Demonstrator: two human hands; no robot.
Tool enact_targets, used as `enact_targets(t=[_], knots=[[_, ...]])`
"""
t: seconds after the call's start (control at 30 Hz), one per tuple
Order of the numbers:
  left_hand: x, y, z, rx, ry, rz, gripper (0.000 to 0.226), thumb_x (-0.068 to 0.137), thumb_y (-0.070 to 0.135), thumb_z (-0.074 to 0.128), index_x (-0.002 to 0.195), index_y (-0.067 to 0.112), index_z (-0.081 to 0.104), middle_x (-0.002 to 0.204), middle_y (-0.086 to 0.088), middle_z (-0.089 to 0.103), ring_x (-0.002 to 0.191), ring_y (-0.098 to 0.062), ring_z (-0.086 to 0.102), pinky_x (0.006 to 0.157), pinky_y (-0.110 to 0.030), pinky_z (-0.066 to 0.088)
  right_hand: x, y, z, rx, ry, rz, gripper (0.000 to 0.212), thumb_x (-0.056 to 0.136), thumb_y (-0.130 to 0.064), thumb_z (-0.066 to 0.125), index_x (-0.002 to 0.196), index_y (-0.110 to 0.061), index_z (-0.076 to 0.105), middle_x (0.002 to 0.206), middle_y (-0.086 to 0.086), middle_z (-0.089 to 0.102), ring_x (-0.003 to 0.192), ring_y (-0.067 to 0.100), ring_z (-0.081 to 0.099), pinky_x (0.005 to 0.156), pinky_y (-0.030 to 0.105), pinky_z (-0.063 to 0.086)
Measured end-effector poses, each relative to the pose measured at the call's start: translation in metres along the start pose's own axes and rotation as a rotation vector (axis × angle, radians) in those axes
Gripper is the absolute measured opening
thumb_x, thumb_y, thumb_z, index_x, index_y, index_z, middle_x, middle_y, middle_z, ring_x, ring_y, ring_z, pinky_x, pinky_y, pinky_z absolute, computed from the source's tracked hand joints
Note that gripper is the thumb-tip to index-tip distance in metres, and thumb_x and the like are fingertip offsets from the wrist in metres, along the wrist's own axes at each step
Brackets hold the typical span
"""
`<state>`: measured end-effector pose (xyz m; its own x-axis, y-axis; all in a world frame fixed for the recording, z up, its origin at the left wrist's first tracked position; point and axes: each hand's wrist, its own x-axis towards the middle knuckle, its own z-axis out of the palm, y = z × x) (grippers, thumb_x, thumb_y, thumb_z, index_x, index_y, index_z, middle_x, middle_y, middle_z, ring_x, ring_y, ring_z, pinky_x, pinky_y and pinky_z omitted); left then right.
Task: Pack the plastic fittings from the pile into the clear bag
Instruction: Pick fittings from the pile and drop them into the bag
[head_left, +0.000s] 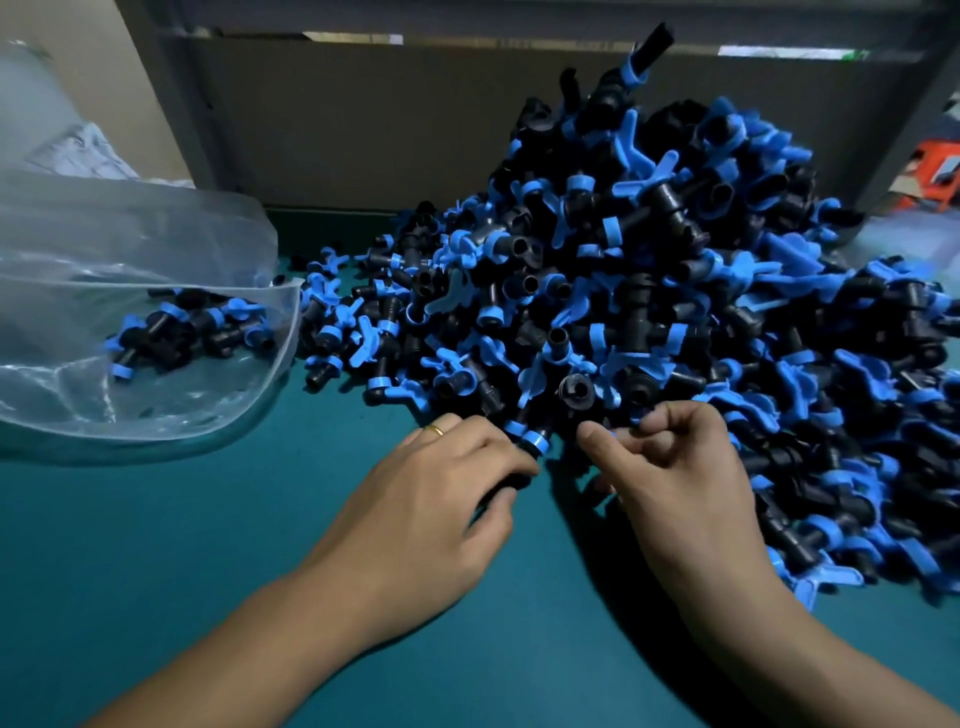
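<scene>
**Gathering at the pile's near edge**

The step in hand looks like picking up — both hands work the front of the pile (649, 322) on the green table (156, 545). The left hand (426, 499) has its fingers curled round a black-and-blue fitting (530, 447), with another dark piece seemingly under its thumb. The right hand (670, 467) is loosely curled, fingertips pinching at something small and blue (too hidden to name).

The clear bag (130, 260) lies well to the left, mouth facing the pile, a few fittings already inside. Next, I judge, comes a carry leftward into that mouth — most of the pile remains.
</scene>
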<state>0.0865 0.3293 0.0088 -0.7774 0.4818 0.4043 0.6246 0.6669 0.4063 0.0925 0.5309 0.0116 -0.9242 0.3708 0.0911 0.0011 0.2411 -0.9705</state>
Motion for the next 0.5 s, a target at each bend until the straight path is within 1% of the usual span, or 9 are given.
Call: enact_targets(t=[0.03,0.1,0.17,0.2,0.27,0.33,0.37,0.43,0.5], knots=[[-0.001,-0.002,-0.001,-0.033,0.012,-0.015,0.023,0.101,0.024,0.058,0.120,0.030,0.069,0.114,0.021,0.059,0.108,-0.006,0.057,0.096,-0.032,0.048,-0.002,-0.001,-0.002,0.049,-0.015,0.011,0.040,0.082,-0.039,0.085,0.095,-0.026,0.050,0.082,0.008,0.074,0.062,0.017,0.065,0.065,0.040,0.051],[-0.003,-0.006,-0.004,-0.126,0.039,-0.061,0.023,0.100,0.021,0.063,0.120,0.031,0.070,0.113,0.022,0.060,0.110,-0.006,0.061,0.094,-0.025,0.048,-0.015,0.001,-0.002,0.157,-0.061,0.030,0.034,0.074,-0.044,0.078,0.091,-0.031,0.052,0.079,0.011,0.073,0.058,0.018,0.063,0.062,0.038,0.048],[-0.006,-0.010,-0.009,-0.199,0.038,-0.089,0.023,0.098,0.022,0.066,0.118,0.032,0.071,0.111,0.023,0.062,0.108,-0.004,0.063,0.091,-0.014,0.044,-0.032,0.003,0.000,0.194,-0.105,0.005,0.026,0.068,-0.051,0.068,0.085,-0.038,0.053,0.070,0.006,0.068,0.054,0.020,0.058,0.059,0.036,0.044],[-0.007,-0.013,-0.011,-0.224,0.029,-0.096,0.023,0.096,0.025,0.066,0.118,0.032,0.071,0.111,0.022,0.063,0.107,-0.004,0.064,0.090,-0.011,0.042,-0.039,0.005,0.001,0.188,-0.119,-0.029,0.026,0.070,-0.052,0.065,0.089,-0.037,0.053,0.066,0.004,0.063,0.052,0.020,0.053,0.059,0.037,0.042],[-0.008,-0.018,-0.014,-0.302,0.019,-0.122,0.026,0.094,0.028,0.067,0.119,0.032,0.072,0.111,0.017,0.067,0.105,-0.009,0.067,0.090,-0.013,0.045,-0.045,0.006,0.000,0.186,-0.134,-0.109,0.030,0.075,-0.050,0.061,0.098,-0.032,0.054,0.063,0.000,0.052,0.053,0.020,0.043,0.057,0.040,0.037],[-0.009,-0.021,-0.016,-0.453,0.022,-0.164,0.031,0.092,0.025,0.070,0.123,0.031,0.070,0.111,0.008,0.071,0.101,-0.017,0.070,0.090,-0.022,0.051,-0.045,0.002,-0.003,0.196,-0.150,-0.177,0.031,0.080,-0.048,0.059,0.102,-0.027,0.055,0.066,-0.004,0.048,0.055,0.018,0.039,0.056,0.042,0.035],[-0.010,-0.022,-0.017,-0.541,0.018,-0.179,0.035,0.091,0.024,0.071,0.125,0.030,0.068,0.112,0.004,0.072,0.099,-0.019,0.070,0.090,-0.026,0.053,-0.045,-0.001,-0.004,0.225,-0.166,-0.183,0.029,0.083,-0.047,0.059,0.101,-0.025,0.056,0.066,-0.005,0.047,0.056,0.018,0.038,0.055,0.042,0.034],[-0.010,-0.023,-0.019,-0.680,-0.005,-0.177,0.044,0.089,0.026,0.075,0.132,0.027,0.064,0.113,0.001,0.071,0.096,-0.018,0.069,0.087,-0.028,0.053,-0.045,-0.007,-0.005,0.343,-0.250,-0.139,0.020,0.087,-0.042,0.061,0.092,-0.023,0.060,0.063,-0.002,0.043,0.054,0.017,0.033,0.050,0.037,0.030],[-0.012,-0.024,-0.021,-0.762,-0.035,-0.178,0.051,0.086,0.032,0.078,0.134,0.029,0.063,0.112,0.000,0.070,0.093,-0.018,0.067,0.082,-0.025,0.052,-0.044,-0.009,-0.004,0.454,-0.369,-0.034,0.018,0.094,-0.030,0.067,0.090,-0.015,0.060,0.061,0.003,0.039,0.053,0.018,0.028,0.046,0.033,0.026]])
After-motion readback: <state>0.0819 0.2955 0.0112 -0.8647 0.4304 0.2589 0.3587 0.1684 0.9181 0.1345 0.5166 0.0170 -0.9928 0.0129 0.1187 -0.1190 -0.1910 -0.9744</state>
